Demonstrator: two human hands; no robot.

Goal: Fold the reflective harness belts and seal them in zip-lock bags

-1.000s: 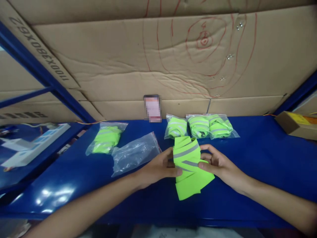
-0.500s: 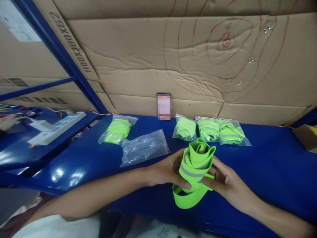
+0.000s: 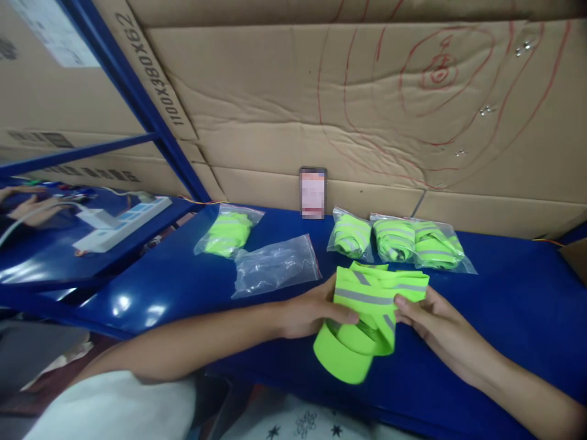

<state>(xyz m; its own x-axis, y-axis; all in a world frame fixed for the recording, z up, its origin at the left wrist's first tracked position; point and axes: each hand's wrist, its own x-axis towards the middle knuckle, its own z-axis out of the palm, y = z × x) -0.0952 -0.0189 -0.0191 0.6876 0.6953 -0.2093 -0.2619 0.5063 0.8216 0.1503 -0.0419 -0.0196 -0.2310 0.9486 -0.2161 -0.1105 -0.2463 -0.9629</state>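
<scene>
Between my hands, above the blue table, is a neon-green reflective strap (image 3: 364,296) with grey stripes, partly folded, with a loop hanging below. My left hand (image 3: 321,308) grips its left side, thumb across the front. My right hand (image 3: 422,311) pinches its right end between thumb and fingers. Some fingers of both hands are hidden behind the strap. Left of it, a clear zip bag (image 3: 277,266) lies flat with nothing in it. Behind are more bagged green straps: one bag (image 3: 228,233) at the left, and three on the right, the nearest being this bag (image 3: 351,235).
A phone (image 3: 312,192) leans on the cardboard wall (image 3: 257,79) behind the blue table (image 3: 495,330). To the left, past a blue metal post (image 3: 177,165), a white power strip (image 3: 123,226) lies on another surface, near another person's hands (image 3: 34,208).
The strap has gone from a tall upright roll to a wider, flatter fold. My right hand has moved outward with its end. The view has shifted slightly.
</scene>
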